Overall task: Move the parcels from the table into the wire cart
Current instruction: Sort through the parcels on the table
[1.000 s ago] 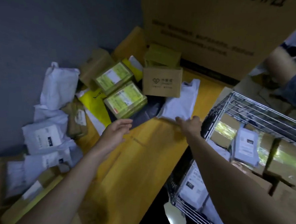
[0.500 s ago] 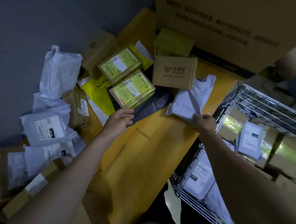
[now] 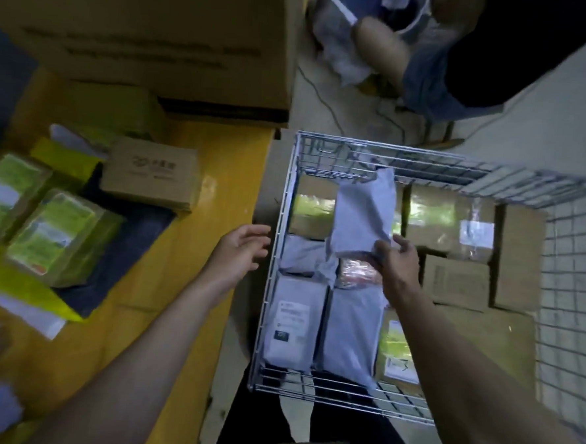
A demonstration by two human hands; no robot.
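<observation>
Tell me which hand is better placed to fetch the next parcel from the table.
Left. The left hand is open and empty, hanging between the table and the cart. The right hand holds a grey bag over the cart, so it is busy.

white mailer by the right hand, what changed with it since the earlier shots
The right hand took hold of the white mailer on the table, lifted it and carried it right; it now holds it over the parcels in the wire cart. The left hand moved from the boxes to the table's edge, open and empty. The brown box and the green-labelled boxes stayed put.
</observation>
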